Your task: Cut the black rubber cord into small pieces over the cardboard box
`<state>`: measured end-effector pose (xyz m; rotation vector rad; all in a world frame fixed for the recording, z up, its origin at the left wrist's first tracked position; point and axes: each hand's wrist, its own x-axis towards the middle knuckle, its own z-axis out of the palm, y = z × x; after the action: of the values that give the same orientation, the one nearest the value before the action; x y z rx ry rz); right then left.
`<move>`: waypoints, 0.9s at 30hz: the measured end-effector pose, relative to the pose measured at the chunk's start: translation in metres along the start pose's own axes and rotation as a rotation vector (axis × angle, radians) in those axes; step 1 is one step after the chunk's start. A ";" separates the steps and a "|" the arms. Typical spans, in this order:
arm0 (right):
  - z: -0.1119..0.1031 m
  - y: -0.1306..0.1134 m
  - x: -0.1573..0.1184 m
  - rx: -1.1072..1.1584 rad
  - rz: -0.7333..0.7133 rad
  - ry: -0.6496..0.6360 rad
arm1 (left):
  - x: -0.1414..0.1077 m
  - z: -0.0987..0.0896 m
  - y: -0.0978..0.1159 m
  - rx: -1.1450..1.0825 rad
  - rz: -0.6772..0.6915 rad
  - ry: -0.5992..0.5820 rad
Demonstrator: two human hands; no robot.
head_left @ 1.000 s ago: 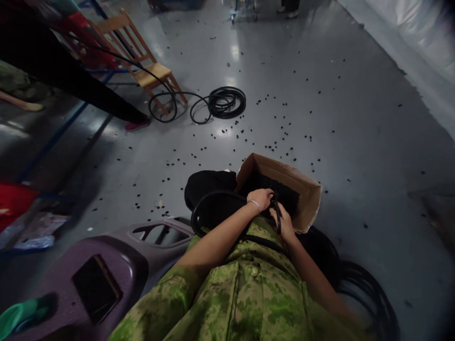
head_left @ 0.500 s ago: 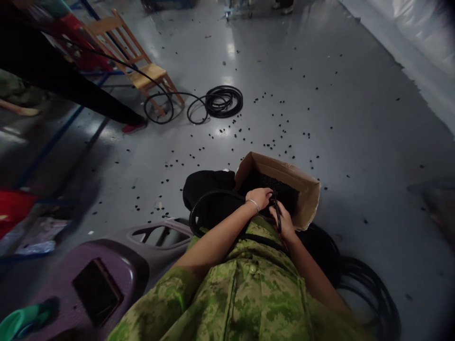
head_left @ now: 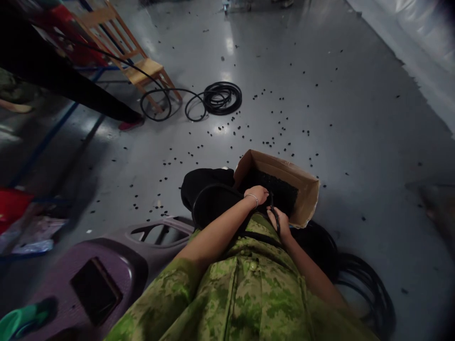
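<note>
My left hand [head_left: 257, 194], with a bracelet at the wrist, is closed in a pinch over the near side of a cardboard box [head_left: 307, 198]. A black hose [head_left: 195, 203] loops over my left knee and runs toward that hand, where its end is hidden. My right hand [head_left: 280, 221] is closed around a slim, dark, rod-like piece [head_left: 273, 208], whose upper end comes close to my left fingertips. Its exact kind is unclear. Inside the box lies a heap of small black pieces [head_left: 289, 193].
A coiled black hose [head_left: 222, 98] lies ahead, its line running past a wooden chair [head_left: 147, 67]. More coils [head_left: 377, 284] lie at my right. Small black pieces dot the floor. A purple plastic stool [head_left: 117, 251] at left bears a phone [head_left: 95, 290]. Another person's leg [head_left: 88, 97] stands at upper left.
My right hand has shifted slightly left and the dark piece in it has tilted. The hose loop over my knee has drawn in a little. The view has moved slightly.
</note>
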<state>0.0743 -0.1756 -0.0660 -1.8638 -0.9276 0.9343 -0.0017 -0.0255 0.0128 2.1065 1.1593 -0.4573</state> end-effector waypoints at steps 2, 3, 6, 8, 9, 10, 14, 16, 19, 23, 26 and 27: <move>0.001 0.004 0.001 0.013 0.014 -0.004 | 0.004 0.003 -0.001 -0.012 -0.017 -0.021; 0.002 0.006 0.001 0.019 0.022 -0.006 | 0.006 0.004 -0.001 -0.015 -0.024 -0.033; 0.004 0.009 0.003 0.024 0.032 0.000 | 0.012 0.008 -0.003 -0.023 -0.015 -0.076; 0.005 0.011 0.004 0.022 0.029 0.009 | 0.015 0.008 -0.004 -0.021 -0.004 -0.086; 0.005 0.012 0.003 0.023 0.027 0.013 | 0.015 0.009 -0.004 -0.014 -0.005 -0.077; 0.005 0.013 0.003 0.025 0.025 0.016 | 0.015 0.008 -0.003 -0.005 -0.008 -0.060; 0.004 0.012 0.001 0.027 0.030 0.011 | 0.010 0.006 -0.001 0.058 -0.031 0.004; 0.001 0.008 0.000 0.024 0.035 0.011 | 0.006 0.005 0.000 0.093 -0.025 0.014; -0.003 0.000 0.001 0.051 0.035 0.013 | 0.003 0.003 0.001 0.124 0.017 0.023; -0.004 -0.005 0.005 0.105 0.050 -0.016 | 0.004 0.004 0.002 0.160 0.038 0.007; -0.001 0.000 0.006 0.064 0.076 -0.001 | 0.005 0.006 0.003 0.208 0.019 -0.017; 0.001 0.002 0.006 0.052 0.084 0.000 | 0.005 0.006 0.004 0.219 0.012 -0.029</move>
<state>0.0769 -0.1707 -0.0697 -1.8707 -0.8231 1.0000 0.0047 -0.0284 0.0072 2.2837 1.1221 -0.6316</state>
